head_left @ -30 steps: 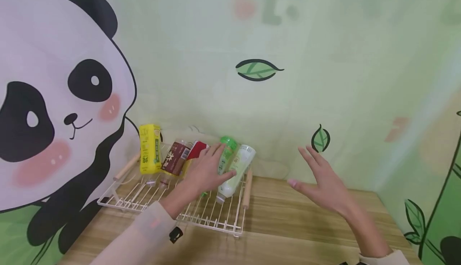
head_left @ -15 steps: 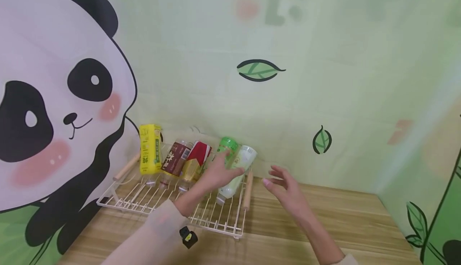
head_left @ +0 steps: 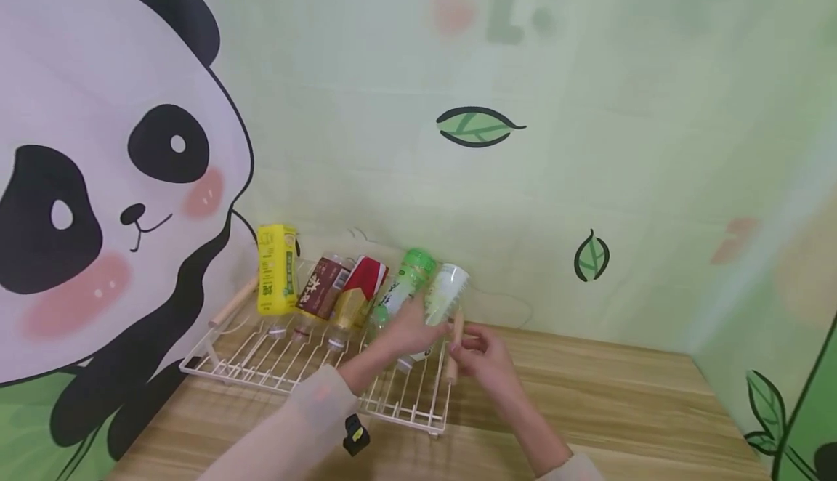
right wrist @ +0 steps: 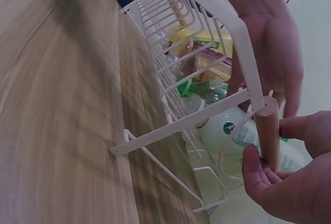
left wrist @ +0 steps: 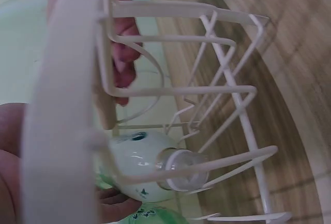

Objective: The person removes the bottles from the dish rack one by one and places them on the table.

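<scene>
A white wire rack (head_left: 408, 415) with wooden side handles holds a row of drinks, tilted with their caps toward the front. My left hand (head_left: 408, 332) reaches over the rack's right end and grips the pale white-green bottle (head_left: 447, 288), covering its middle. Its white cap (left wrist: 189, 169) shows through the wires in the left wrist view. At the rack's right side, my right hand (head_left: 490, 365) pinches the wooden handle (right wrist: 268, 136) between thumb and fingers. Just left of the gripped bottle lies a clear bottle with a green base (head_left: 418, 261).
Farther left on the rack are a red-and-gold bottle (head_left: 358, 296), a maroon-labelled bottle (head_left: 323, 288) and a yellow carton-shaped bottle (head_left: 277, 270). The wood-grain table (head_left: 588, 394) extends to the right. A green printed backdrop (head_left: 523, 197) stands behind.
My left hand has moved right from over the green-based bottle onto the pale bottle. My right hand has come in from the right and taken hold of the rack's handle.
</scene>
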### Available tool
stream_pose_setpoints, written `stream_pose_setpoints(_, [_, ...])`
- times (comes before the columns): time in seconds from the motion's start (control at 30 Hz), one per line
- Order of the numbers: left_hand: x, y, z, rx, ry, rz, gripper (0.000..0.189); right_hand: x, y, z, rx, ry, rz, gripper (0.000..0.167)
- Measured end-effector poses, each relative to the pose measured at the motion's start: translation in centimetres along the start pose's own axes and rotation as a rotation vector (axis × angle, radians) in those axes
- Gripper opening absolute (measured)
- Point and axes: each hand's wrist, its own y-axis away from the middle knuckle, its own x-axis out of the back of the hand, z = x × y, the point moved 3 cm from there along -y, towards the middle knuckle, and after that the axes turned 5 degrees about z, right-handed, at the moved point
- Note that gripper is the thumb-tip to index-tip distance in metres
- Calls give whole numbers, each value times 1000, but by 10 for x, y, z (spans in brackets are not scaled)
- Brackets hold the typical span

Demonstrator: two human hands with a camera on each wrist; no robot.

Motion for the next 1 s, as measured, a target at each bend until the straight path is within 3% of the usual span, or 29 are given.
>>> stream_pose_setpoints(0.17, [-17, -8, -19, -43, -30, -11, 87, -3, 1, 3, -10, -51, -34, 50])
stream_pose_setpoints(0.27, [-29, -19, -42, -121, -90, 22, 82, -6, 0, 4, -17, -69, -50, 54])
stream_pose_setpoints(0.37, [-33, -22, -50, -135, -130, 52, 83, -7, 0, 4, -24, -77, -46, 53])
stream_pose_setpoints(0.43, [-33, -22, -50, -130, -147, 63, 87, -7, -1, 4, -25, -72, -38, 52])
stream_pose_setpoints(0.67, [-21, -9, -29, -106, -154, 52, 83, -6, 0, 3, -11, -38, -30, 52])
stream_pose_setpoints(0.93, [-33, -26, -49, -101, -170, 66, 91, -2, 1, 2, 15, -3, -7, 51])
stream_pose_setpoints(1.0, [-33, -26, -47, -98, -167, 61, 94, -1, 1, 3, 25, 10, -1, 50])
